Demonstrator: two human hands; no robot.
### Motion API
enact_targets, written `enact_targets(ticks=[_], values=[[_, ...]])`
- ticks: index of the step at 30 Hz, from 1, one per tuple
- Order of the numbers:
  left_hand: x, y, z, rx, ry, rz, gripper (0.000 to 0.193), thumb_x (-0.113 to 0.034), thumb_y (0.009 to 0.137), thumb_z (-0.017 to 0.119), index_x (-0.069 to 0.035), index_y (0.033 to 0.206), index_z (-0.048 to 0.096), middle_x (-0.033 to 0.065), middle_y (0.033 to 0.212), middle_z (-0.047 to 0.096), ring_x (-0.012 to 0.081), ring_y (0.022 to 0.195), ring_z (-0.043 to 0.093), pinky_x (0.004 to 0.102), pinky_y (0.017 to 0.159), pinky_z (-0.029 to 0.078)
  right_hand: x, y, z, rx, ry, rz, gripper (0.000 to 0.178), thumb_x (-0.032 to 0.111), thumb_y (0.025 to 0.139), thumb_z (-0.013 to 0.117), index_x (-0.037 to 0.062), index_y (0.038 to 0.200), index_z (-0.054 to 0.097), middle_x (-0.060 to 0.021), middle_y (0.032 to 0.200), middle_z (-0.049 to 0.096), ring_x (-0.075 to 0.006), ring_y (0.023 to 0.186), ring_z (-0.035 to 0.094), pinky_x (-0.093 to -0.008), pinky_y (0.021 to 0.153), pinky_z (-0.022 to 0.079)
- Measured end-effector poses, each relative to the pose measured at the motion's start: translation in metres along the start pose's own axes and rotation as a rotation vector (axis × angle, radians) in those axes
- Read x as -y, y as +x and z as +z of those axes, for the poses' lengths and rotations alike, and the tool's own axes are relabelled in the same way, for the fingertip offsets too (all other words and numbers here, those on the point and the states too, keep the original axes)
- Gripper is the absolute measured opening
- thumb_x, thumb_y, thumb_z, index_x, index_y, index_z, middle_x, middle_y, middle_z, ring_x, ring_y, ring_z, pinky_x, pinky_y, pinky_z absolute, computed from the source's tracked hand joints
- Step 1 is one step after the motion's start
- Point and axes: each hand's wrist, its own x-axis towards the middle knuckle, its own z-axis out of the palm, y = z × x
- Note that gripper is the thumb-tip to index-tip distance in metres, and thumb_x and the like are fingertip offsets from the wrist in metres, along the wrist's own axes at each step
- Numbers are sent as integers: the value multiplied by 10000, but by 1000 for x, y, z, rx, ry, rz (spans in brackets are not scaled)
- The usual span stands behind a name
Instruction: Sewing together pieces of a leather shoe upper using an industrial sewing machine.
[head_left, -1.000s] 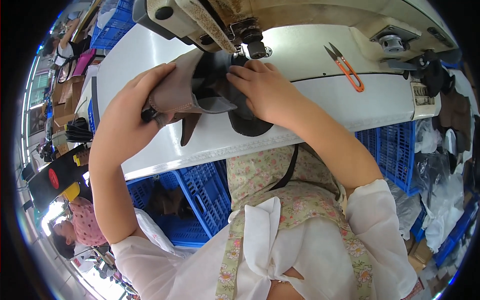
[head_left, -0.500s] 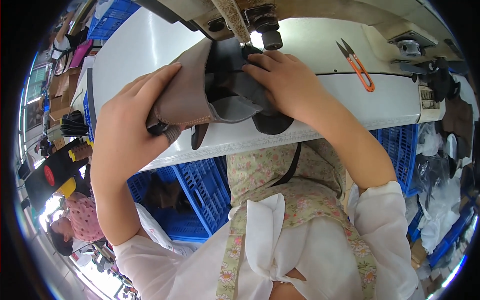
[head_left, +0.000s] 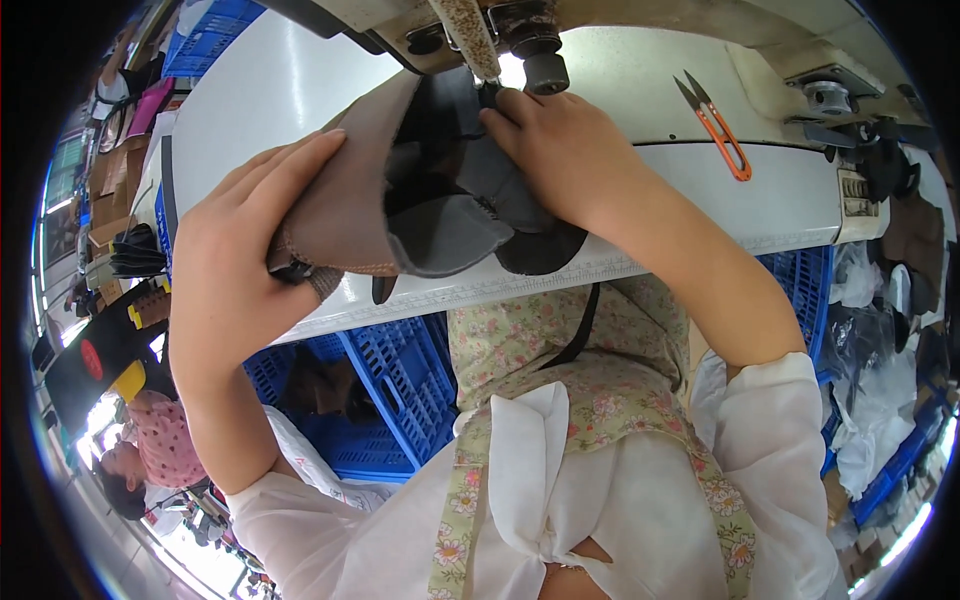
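A brown leather shoe upper [head_left: 352,190] with a dark lining lies under the sewing machine's head [head_left: 505,45], its opening spread toward me. My left hand [head_left: 235,235] is wrapped round its left side, fingers over the outer leather and thumb beneath. At the far edge, close to the needle area, my right hand [head_left: 565,150] pinches the dark lining with curled fingers. A black rounded flap [head_left: 545,250] hangs down below my right wrist. Where the needle meets the material is mostly hidden by the machine and my fingers.
Orange-handled thread snips [head_left: 722,135] lie on the white machine table [head_left: 700,200], right of my right hand. Blue plastic crates [head_left: 400,390] stand below the table's front edge. Plastic bags [head_left: 870,400] hang at the right. Another person in pink [head_left: 170,440] is at the far left.
My left hand and the shoe upper have shifted slightly left, and the opening has turned wider toward me. My right hand has moved a little nearer the needle area.
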Motion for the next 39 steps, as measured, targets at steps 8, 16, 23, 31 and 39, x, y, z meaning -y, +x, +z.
enact_targets(ticks=[8,16,23,31,39], values=[[7,-6,3,-20,-54,2,647,-130,583,724,-66,1219,626,166,1147,669,365,1051,639,394,868,512,-12,-15,-7,-12,130,-31,374,112,754,671,14,1115,660,-65,1092,620,-232,1031,592,-351,890,516],[10,-3,6,-30,-59,40,646,-157,578,731,-52,1207,627,168,1146,669,371,1046,640,393,870,512,-22,-21,-2,-55,280,2,350,86,718,681,46,1065,667,-58,1114,633,-246,1083,595,-368,924,513],[8,-4,7,-30,-28,39,643,-169,572,715,-51,1199,634,172,1158,664,374,1054,637,392,879,510,-19,-23,-5,-69,265,-28,339,104,734,693,95,1072,686,-51,1135,632,-232,1090,594,-368,901,517],[7,-1,6,-10,-25,31,651,-183,569,722,-51,1200,633,178,1160,660,380,1054,635,397,874,512,-13,-23,-5,-56,210,-22,356,118,759,675,103,1115,685,-48,1134,609,-208,1092,571,-343,879,506],[4,-2,6,-4,-35,24,662,-170,563,729,-46,1206,630,181,1165,657,384,1056,633,389,886,505,-7,-26,-3,44,139,33,431,103,749,679,87,1176,619,-74,1193,566,-253,1175,529,-391,946,479]])
